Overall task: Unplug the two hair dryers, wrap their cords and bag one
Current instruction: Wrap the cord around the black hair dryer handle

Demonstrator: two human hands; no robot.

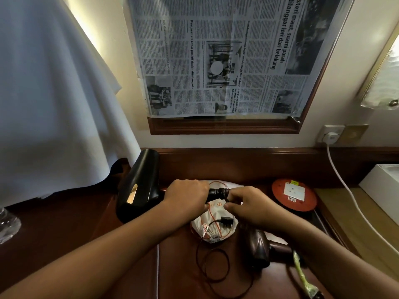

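Note:
A black hair dryer (138, 186) is held above the dark wooden desk, its barrel to the left. My left hand (186, 196) is closed round its handle. My right hand (250, 207) pinches the dryer's black cord right at the handle's end (218, 192). The cord's plug (225, 221) rests on a white drawstring bag (212, 228) with orange strings. Loose loops of the black cord (212, 268) lie on the desk in front. A second, brown hair dryer (259, 247) lies on the desk under my right forearm, with a yellow-green cord (302, 275) trailing from it.
A round red socket reel (294, 194) sits at the right. A white plug (330, 138) is in the wall socket, its white cable (354, 201) running down to the right. White cloth (54, 104) hangs at the left, with a glass (7, 225) below. A newspaper covers the framed mirror (224, 57).

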